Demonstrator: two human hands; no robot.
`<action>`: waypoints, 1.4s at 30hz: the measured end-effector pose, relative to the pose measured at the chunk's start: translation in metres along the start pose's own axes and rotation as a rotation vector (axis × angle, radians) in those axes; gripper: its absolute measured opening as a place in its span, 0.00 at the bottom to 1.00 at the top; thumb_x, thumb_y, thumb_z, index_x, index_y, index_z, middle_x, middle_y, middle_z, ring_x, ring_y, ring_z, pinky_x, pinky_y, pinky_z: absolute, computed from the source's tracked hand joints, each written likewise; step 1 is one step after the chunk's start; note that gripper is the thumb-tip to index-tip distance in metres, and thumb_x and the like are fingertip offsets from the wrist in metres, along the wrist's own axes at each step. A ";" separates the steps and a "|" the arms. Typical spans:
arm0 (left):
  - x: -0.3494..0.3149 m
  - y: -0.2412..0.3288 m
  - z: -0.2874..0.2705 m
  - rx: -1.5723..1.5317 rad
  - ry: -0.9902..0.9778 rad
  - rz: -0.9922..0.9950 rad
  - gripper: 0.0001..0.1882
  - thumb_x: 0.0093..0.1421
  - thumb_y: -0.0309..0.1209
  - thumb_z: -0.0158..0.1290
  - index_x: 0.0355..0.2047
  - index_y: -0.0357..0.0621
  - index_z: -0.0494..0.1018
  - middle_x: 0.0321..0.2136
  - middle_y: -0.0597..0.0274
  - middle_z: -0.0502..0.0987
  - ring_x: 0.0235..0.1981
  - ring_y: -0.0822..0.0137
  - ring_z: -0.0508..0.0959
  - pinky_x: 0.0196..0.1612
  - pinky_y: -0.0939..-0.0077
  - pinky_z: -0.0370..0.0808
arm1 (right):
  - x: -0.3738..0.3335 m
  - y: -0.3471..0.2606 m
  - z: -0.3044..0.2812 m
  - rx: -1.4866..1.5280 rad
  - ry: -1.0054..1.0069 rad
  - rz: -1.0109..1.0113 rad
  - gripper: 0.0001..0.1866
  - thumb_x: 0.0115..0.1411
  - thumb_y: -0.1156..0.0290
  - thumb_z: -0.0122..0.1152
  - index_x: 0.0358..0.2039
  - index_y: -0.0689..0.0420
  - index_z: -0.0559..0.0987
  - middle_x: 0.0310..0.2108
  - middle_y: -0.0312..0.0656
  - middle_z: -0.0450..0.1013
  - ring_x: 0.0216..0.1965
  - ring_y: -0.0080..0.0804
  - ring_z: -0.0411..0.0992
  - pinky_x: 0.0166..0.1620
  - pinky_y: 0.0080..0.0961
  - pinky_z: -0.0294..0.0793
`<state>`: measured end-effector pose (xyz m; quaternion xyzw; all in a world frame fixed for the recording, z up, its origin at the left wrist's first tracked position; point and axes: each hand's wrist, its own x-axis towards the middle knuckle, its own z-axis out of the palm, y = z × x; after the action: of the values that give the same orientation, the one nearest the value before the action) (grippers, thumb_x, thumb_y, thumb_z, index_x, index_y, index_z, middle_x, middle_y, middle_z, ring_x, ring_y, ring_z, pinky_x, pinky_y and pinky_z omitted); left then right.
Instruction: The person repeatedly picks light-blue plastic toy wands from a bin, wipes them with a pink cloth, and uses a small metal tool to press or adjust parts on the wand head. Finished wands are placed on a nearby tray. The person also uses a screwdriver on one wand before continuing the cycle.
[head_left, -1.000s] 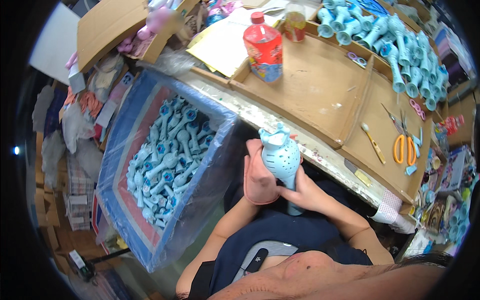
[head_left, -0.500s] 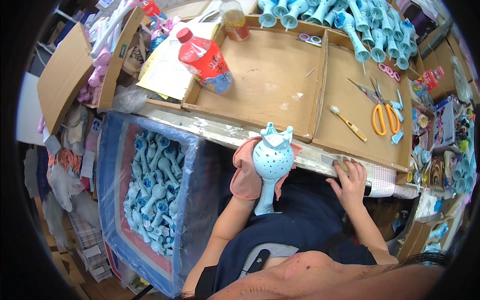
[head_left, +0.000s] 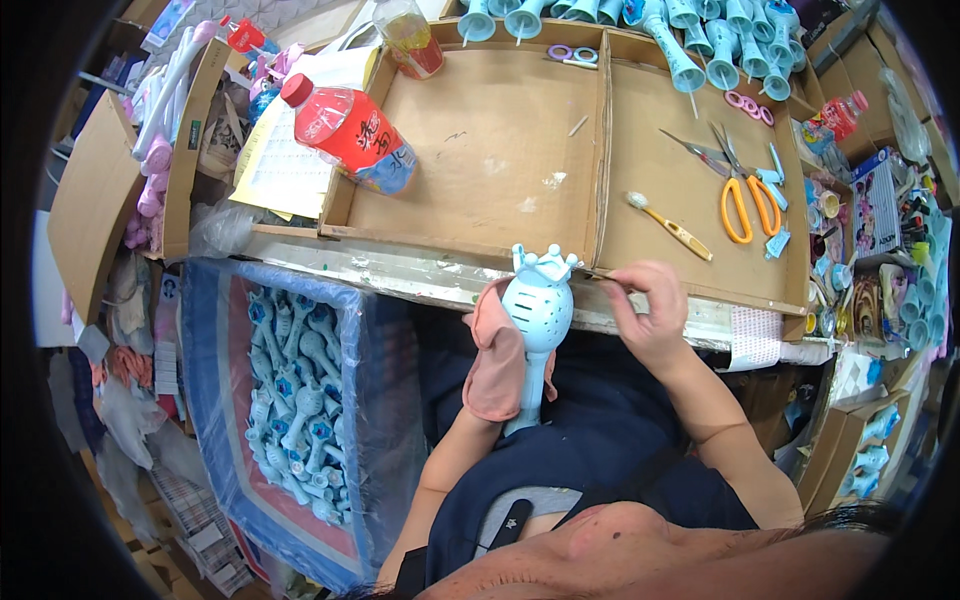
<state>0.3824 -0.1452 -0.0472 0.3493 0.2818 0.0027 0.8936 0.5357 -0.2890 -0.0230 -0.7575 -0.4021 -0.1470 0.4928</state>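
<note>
A light blue plastic wand toy (head_left: 540, 308) with a round, slotted head and a crown on top stands upright in front of my body. My left hand (head_left: 497, 352), covered by a pink cloth or mitt, grips it from the left side; the fingers are mostly hidden. Just right of the crown, my right hand (head_left: 650, 305) pinches a thin, dark, flat piece (head_left: 598, 277) between thumb and forefinger. Its tip points toward the wand's head; whether it touches, I cannot tell.
Many similar wands (head_left: 300, 390) fill a plastic-lined bin at left. On the bench lie a cardboard tray (head_left: 470, 150), a red-labelled bottle (head_left: 350, 135), orange-handled scissors (head_left: 748, 205) and a toothbrush (head_left: 675, 228). More light blue handle parts (head_left: 675, 60) are piled at the back.
My right hand has lifted off the bench edge and moved left to the wand, now pinching the thin piece. The wand has turned, showing slots on its head. The view has shifted slightly.
</note>
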 end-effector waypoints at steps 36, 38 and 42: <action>0.007 0.012 0.016 -0.037 0.053 0.045 0.32 0.69 0.58 0.35 0.59 0.44 0.53 0.26 0.55 0.73 0.15 0.65 0.72 0.14 0.73 0.73 | 0.021 0.005 0.012 0.160 -0.014 -0.049 0.09 0.53 0.81 0.69 0.33 0.60 0.77 0.29 0.43 0.74 0.25 0.28 0.75 0.26 0.21 0.75; 0.004 0.012 0.018 0.023 0.105 0.035 0.32 0.69 0.56 0.38 0.62 0.45 0.53 0.27 0.56 0.73 0.16 0.66 0.73 0.15 0.74 0.73 | 0.025 0.004 0.009 0.075 0.009 0.028 0.09 0.52 0.81 0.69 0.32 0.60 0.77 0.29 0.43 0.74 0.23 0.29 0.74 0.25 0.21 0.74; -0.002 0.006 0.015 0.213 0.004 0.283 0.34 0.67 0.53 0.41 0.66 0.47 0.49 0.29 0.55 0.73 0.20 0.65 0.75 0.19 0.74 0.75 | 0.028 0.001 0.000 -0.028 -0.012 0.082 0.08 0.52 0.81 0.69 0.31 0.60 0.77 0.30 0.43 0.75 0.23 0.29 0.74 0.24 0.21 0.73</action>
<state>0.3898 -0.1502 -0.0337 0.4782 0.2301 0.0993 0.8417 0.5537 -0.2761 -0.0061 -0.7810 -0.3716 -0.1277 0.4855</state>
